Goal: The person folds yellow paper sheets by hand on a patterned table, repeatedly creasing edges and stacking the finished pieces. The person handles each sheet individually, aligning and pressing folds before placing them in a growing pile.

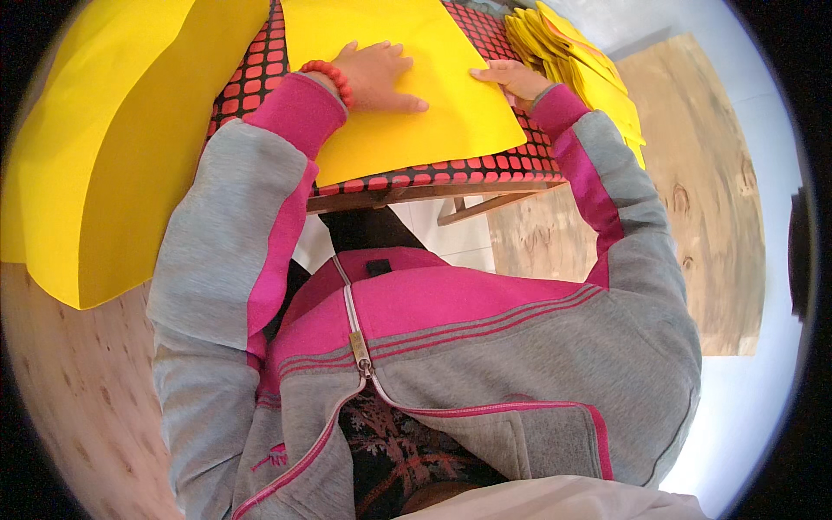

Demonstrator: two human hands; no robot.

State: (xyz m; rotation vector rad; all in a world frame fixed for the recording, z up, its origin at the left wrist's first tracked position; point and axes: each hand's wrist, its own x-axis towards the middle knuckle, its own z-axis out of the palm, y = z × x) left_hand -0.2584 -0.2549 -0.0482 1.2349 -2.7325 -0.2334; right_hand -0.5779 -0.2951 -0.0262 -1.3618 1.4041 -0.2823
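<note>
right grip point(518, 81) pinches the yellow sheet point(451, 130) by its right edge; left grip point(373, 76) lies flat and wide on it. large yellow material point(130, 130) at far left. sheet rests on red-and-black patterned tabletop point(520, 165). yellow pile point(568, 61) at right. red bead bracelet point(339, 76) beside left grip.

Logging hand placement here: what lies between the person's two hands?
Head view: a bare stretch of yellow sheet lies between the left hand and right hand.

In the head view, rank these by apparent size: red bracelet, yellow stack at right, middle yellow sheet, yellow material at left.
Largest to smallest:
1. yellow material at left
2. middle yellow sheet
3. yellow stack at right
4. red bracelet
</note>
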